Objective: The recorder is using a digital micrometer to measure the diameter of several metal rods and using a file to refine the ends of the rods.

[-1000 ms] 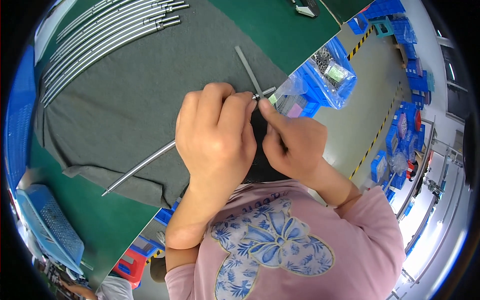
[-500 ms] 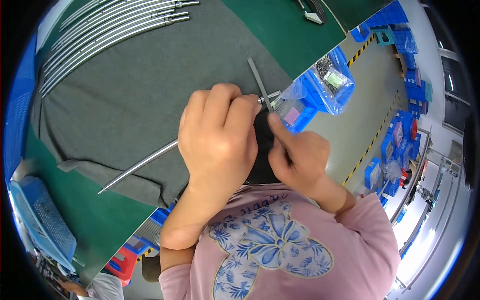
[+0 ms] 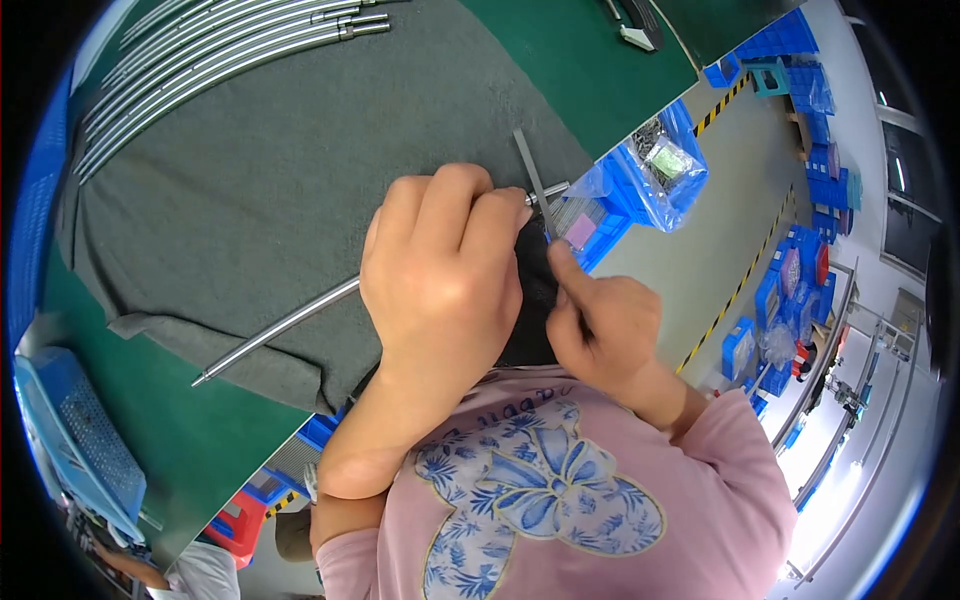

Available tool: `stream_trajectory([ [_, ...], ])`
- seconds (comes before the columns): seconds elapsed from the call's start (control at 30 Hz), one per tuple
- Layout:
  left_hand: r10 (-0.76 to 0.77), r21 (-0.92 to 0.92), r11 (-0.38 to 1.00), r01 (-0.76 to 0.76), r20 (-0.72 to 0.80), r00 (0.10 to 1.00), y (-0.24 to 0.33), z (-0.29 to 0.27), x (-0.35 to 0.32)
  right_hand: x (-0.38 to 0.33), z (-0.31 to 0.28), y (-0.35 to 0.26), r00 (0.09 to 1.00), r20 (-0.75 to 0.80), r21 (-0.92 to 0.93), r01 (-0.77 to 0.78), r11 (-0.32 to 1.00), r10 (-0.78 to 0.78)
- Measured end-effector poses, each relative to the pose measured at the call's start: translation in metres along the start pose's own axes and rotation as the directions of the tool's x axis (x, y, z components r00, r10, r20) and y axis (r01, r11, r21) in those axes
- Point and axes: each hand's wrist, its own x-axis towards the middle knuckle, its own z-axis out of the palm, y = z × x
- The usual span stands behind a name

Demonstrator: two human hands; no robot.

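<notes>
My left hand [image 3: 435, 270] is wrapped round a slim shiny metal rod [image 3: 280, 328], which slants across the grey cloth. Its pointed end lies at the lower left; the other end juts out past my fingers, toward the right. In my right hand [image 3: 608, 318] is a thin, flat grey file [image 3: 531, 168], with the index finger stretched along its lower end. The file crosses the rod close to the rod's right end and appears to touch it. My left fingertips and the part of the rod inside the fist are hidden.
Several similar metal rods [image 3: 235, 62] lie side by side at the far left of the grey cloth [image 3: 250, 180]. A blue basket [image 3: 95, 440] stands at the left. Beyond the table's right edge are blue bins [image 3: 680, 195] with small parts. A black-and-white tool [image 3: 640, 30] lies at the back.
The file has shifted slightly to the right and toward me, together with my right hand. My left hand keeps its hold on the rod; the whole view has moved a little.
</notes>
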Motion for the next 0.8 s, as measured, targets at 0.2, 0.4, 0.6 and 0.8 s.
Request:
stream_trajectory([
  [0.2,0.009,0.018,1.0,-0.009,-0.003,1.0,0.001,0.0,0.001,0.012,0.003,0.001,1.0,-0.019,0.026,0.025,0.999,-0.025],
  [0.4,-0.01,0.003,1.0,0.01,0.026,1.0,0.002,-0.002,0.0,0.006,-0.002,-0.002,0.998,0.06,-0.015,-0.01,1.0,0.011],
  [0.6,-0.004,-0.013,1.0,0.004,0.004,1.0,0.001,0.0,0.0,-0.007,-0.004,-0.003,0.998,0.033,0.023,-0.048,0.999,0.047],
  [0.8,-0.008,0.023,1.0,0.008,0.012,1.0,0.001,-0.002,-0.001,0.012,0.0,-0.004,0.998,0.054,-0.035,-0.024,0.999,0.025],
])
